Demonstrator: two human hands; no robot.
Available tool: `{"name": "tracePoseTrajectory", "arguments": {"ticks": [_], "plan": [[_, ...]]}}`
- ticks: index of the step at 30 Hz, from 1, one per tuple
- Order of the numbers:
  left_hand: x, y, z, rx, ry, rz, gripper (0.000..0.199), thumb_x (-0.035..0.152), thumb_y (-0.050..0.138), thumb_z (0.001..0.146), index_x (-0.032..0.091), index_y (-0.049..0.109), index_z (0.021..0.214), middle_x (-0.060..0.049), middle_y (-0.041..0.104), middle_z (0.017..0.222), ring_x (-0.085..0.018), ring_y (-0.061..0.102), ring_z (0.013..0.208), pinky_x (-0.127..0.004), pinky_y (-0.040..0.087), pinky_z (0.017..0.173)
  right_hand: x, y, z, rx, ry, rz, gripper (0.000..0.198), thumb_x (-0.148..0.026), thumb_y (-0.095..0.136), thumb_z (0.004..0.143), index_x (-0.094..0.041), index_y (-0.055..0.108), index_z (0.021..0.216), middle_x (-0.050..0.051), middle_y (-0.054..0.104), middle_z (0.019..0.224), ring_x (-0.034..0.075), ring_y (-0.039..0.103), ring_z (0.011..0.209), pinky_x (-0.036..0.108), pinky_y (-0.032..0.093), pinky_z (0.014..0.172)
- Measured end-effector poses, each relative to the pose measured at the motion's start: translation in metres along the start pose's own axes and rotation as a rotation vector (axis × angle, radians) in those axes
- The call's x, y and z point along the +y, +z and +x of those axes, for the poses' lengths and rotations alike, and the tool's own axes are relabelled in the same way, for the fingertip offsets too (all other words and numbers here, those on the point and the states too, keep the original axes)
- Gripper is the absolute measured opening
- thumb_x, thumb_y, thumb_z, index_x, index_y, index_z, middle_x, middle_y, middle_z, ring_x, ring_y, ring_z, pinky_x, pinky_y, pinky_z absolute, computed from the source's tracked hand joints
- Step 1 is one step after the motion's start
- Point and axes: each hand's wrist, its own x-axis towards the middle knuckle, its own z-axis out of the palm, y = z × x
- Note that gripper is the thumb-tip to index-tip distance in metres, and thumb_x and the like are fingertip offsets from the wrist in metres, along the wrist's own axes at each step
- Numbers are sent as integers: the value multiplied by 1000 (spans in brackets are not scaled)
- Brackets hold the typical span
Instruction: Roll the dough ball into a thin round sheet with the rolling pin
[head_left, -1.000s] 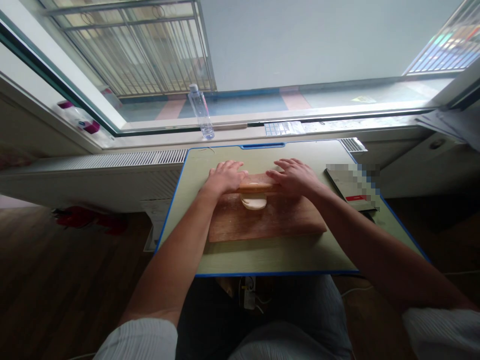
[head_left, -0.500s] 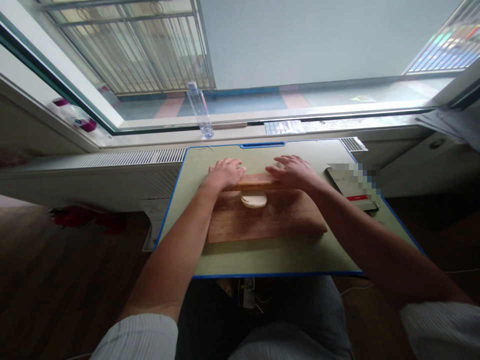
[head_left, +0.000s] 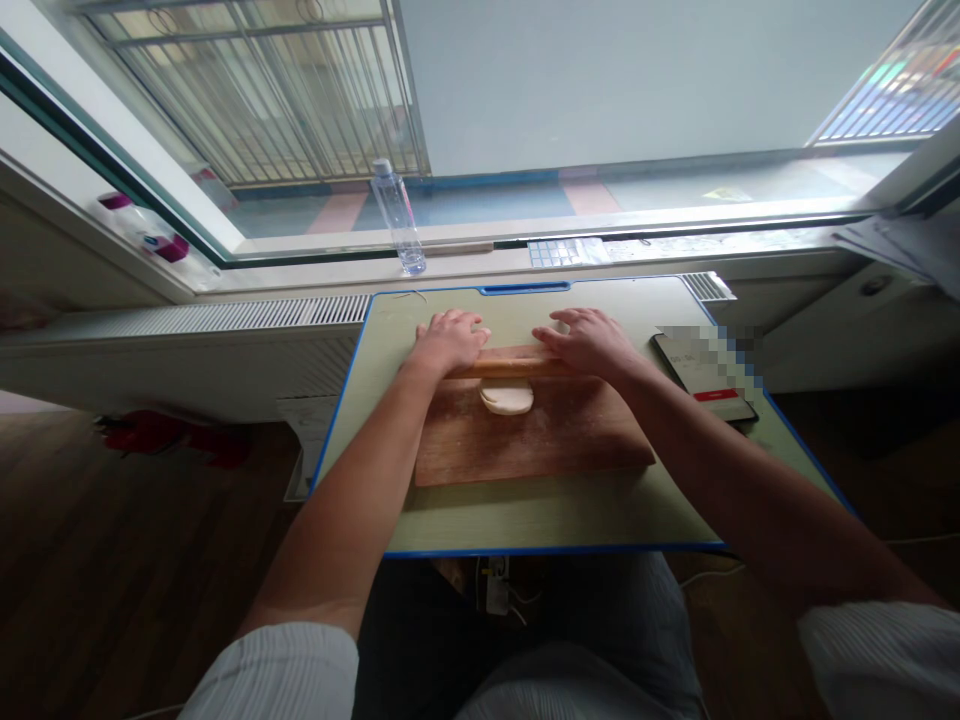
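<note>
A wooden rolling pin (head_left: 517, 368) lies crosswise over the far part of a brown wooden board (head_left: 532, 440). My left hand (head_left: 450, 342) is closed over its left end, and my right hand (head_left: 589, 343) over its right end. Both hands have their fingers reaching forward past the pin, which hides the pin's ends and part of the grip. Just on the near side of the pin, a flattened, pale round of dough (head_left: 507, 397) rests on the board, with a fold or crease at its left.
The board sits on a blue-edged folding table (head_left: 555, 520). A phone-like device (head_left: 705, 375), partly pixelated, lies at the table's right. On the windowsill stands a clear plastic bottle (head_left: 400, 220); another bottle with purple parts (head_left: 146, 228) is farther left. A radiator (head_left: 285, 318) runs behind the table.
</note>
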Motion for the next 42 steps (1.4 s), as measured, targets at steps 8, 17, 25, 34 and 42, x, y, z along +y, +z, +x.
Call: {"name": "tracePoseTrajectory", "arguments": {"ticks": [8,17,25,34,42], "plan": [[5,-1,-23,98,57,14,58,54,39,111,32,63,159,-6,55,173,-32,46,158,-57,33,136,2,7,-14,50,-31,-15,70,-64,49,107,-19,67,158,13,61,167,36,50,156,53,36,131],[9,2,-42,130,69,31,55,55,38,112,36,63,158,-4,55,173,-30,45,159,-56,30,137,4,11,-32,41,-74,-80,73,-65,42,109,-19,61,163,11,59,170,35,47,158,55,36,131],[11,5,-57,132,62,41,58,54,36,112,36,61,160,-5,54,174,-33,45,159,-59,31,136,3,13,-42,68,-97,-141,71,-66,37,111,-23,61,163,9,58,170,36,46,158,58,36,131],[15,7,-73,154,41,46,56,54,37,112,37,63,158,-4,55,173,-31,46,159,-57,30,136,1,13,-54,107,-124,-161,68,-65,37,111,-24,63,159,8,62,167,35,48,156,56,38,128],[15,12,-83,200,44,78,55,54,38,113,37,64,158,-4,56,172,-31,47,159,-56,32,136,-1,14,-67,150,-129,-182,65,-64,37,112,-27,67,155,7,63,166,36,48,156,55,37,128]]}}
